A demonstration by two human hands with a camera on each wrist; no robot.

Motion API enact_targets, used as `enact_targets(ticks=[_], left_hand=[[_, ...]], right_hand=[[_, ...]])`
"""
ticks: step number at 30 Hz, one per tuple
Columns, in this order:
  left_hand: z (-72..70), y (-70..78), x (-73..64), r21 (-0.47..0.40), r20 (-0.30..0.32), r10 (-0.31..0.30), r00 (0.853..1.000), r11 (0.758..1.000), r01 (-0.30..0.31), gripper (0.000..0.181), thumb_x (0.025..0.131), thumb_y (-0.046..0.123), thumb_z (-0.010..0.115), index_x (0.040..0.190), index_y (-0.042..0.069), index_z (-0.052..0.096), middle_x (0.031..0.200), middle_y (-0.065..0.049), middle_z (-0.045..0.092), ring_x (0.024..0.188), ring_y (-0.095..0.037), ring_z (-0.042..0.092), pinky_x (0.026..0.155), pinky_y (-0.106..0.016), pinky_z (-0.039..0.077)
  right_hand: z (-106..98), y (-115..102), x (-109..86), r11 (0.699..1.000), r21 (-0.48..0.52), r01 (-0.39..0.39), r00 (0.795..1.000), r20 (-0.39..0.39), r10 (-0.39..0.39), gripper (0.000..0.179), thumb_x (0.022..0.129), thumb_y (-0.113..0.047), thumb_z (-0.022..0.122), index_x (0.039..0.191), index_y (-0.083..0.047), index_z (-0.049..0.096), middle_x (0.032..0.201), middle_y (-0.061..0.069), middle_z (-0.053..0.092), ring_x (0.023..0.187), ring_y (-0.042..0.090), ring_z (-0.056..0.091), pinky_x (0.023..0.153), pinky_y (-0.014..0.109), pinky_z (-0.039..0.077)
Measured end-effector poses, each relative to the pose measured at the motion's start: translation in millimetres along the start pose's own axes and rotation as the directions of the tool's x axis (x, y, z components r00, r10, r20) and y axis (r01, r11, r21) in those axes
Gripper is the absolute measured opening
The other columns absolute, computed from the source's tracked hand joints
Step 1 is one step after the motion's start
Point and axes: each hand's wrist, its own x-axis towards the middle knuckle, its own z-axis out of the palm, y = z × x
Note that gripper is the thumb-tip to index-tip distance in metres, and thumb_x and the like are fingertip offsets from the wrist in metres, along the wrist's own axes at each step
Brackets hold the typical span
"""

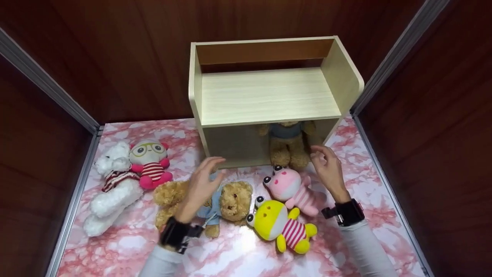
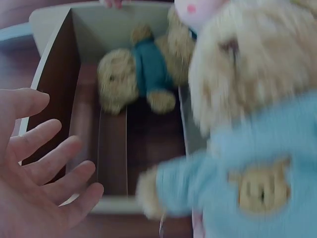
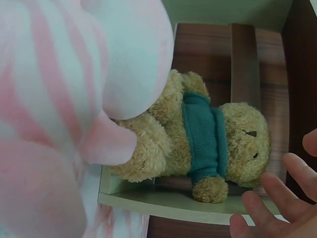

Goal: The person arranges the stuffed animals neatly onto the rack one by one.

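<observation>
My left hand (image 1: 201, 186) holds nothing, its fingers loosely spread above a light-brown teddy bear (image 1: 235, 202) in a pale blue top, which lies on its back before the shelf. My right hand (image 1: 327, 171) is also without anything in it, near the front right edge of the shelf unit (image 1: 269, 94). In the lower compartment a teddy bear (image 3: 200, 139) in a teal sweater sits toward the right; the top board hides most of its head in the head view. A pink frog-like plush (image 1: 290, 188) and a yellow one (image 1: 275, 223), both striped, lie just in front.
At the left, a white plush (image 1: 115, 192) with a striped knit garment lies beside a pink plush (image 1: 152, 163) wearing green glasses. Dark wood-look panels (image 1: 96, 57) with metal edge strips enclose the pink marbled surface (image 1: 119, 252) on three sides.
</observation>
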Motion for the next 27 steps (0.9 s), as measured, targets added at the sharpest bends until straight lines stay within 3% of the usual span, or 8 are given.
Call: enact_targets(ticks=[1,6,14,17,20,27], left_hand=[[-7.5,-3.7,-1.8,0.005,-0.02,-0.005,1.0,1.0,0.005,0.036,0.097,0.015,0.072,0.132,0.007,0.066,0.139,-0.014,0.062,0.112,-0.029,0.066,0.087,-0.043,0.059],[-41.7,-28.0,-10.1,0.003,-0.127,-0.032,0.991,0.999,0.033,0.031,0.095,0.006,0.072,0.125,0.001,0.069,0.131,-0.019,0.066,0.119,-0.036,0.064,0.102,-0.051,0.051],[-88.2,-73.7,-21.5,0.07,-0.289,-0.091,0.953,0.991,0.116,0.031,0.091,0.002,0.072,0.123,0.0,0.071,0.131,-0.023,0.065,0.121,-0.042,0.061,0.105,-0.054,0.045],[-105.2,-90.9,-22.7,0.089,-0.352,-0.117,0.929,0.983,0.158,0.033,0.091,0.0,0.071,0.124,-0.003,0.068,0.134,-0.026,0.061,0.124,-0.045,0.057,0.106,-0.057,0.043],[-120.4,-106.1,-22.5,0.102,-0.413,-0.166,0.895,0.969,0.227,0.037,0.091,0.0,0.069,0.127,-0.006,0.064,0.14,-0.03,0.054,0.13,-0.048,0.051,0.11,-0.06,0.04],[-146.3,-139.3,-21.4,0.107,-0.469,-0.337,0.816,0.896,0.431,0.056,0.096,0.013,0.064,0.145,-0.009,0.048,0.156,-0.031,0.035,0.141,-0.052,0.038,0.117,-0.059,0.032]], right_hand=[[0,1,-0.3,1.0,-0.008,0.007,1.0,-0.002,-0.007,0.027,0.097,-0.008,0.065,0.122,-0.001,0.072,0.126,0.015,0.068,0.117,0.027,0.06,0.098,0.043,0.045],[0,5,-0.8,0.999,-0.031,0.021,1.0,-0.015,-0.022,0.027,0.097,-0.008,0.064,0.121,-0.002,0.073,0.126,0.015,0.068,0.119,0.027,0.061,0.098,0.045,0.045],[-4,10,-5.2,1.0,-0.013,0.014,1.0,-0.022,-0.014,0.027,0.095,-0.004,0.063,0.121,-0.001,0.072,0.127,0.016,0.068,0.12,0.026,0.06,0.098,0.041,0.042],[-4,11,-6.1,1.0,-0.014,0.009,1.0,-0.026,-0.009,0.028,0.095,-0.004,0.063,0.121,-0.001,0.072,0.128,0.016,0.068,0.121,0.026,0.06,0.098,0.039,0.042],[-5,12,-6.8,1.0,-0.012,0.004,1.0,-0.02,-0.004,0.029,0.095,-0.004,0.062,0.122,-0.001,0.072,0.13,0.016,0.067,0.123,0.026,0.059,0.098,0.039,0.042],[-6,15,-9.1,1.0,-0.009,0.008,1.0,-0.014,-0.009,0.03,0.094,-0.004,0.061,0.123,0.0,0.071,0.132,0.019,0.066,0.125,0.028,0.058,0.1,0.044,0.043]])
